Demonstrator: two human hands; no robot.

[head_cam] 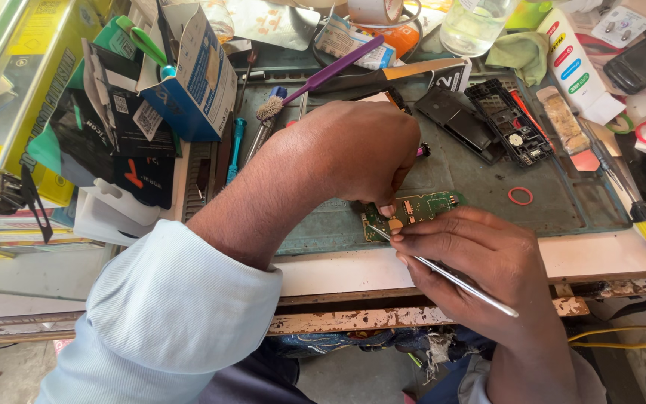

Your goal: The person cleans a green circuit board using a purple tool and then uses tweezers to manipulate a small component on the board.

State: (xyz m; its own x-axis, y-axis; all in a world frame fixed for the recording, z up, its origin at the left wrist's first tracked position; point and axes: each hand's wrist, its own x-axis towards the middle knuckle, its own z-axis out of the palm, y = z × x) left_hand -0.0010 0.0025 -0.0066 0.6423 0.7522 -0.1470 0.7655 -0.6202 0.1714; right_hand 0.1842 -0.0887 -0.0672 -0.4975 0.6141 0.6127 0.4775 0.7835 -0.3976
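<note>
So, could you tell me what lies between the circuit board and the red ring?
Only bare green mat lies between the circuit board and the red ring, per the head view.

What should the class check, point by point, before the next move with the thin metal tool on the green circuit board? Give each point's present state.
1. Left hand presses the circuit board to the mat: ok.
2. Right hand has a firm grip on the metal tool: ok.
3. Tool tip meets the board's left end: ok.
4. Exact part under the tip: cannot tell, fingers hide it.
5. Black phone frame lies apart from the board: ok.
6. Red ring lies off the board: ok.
</note>
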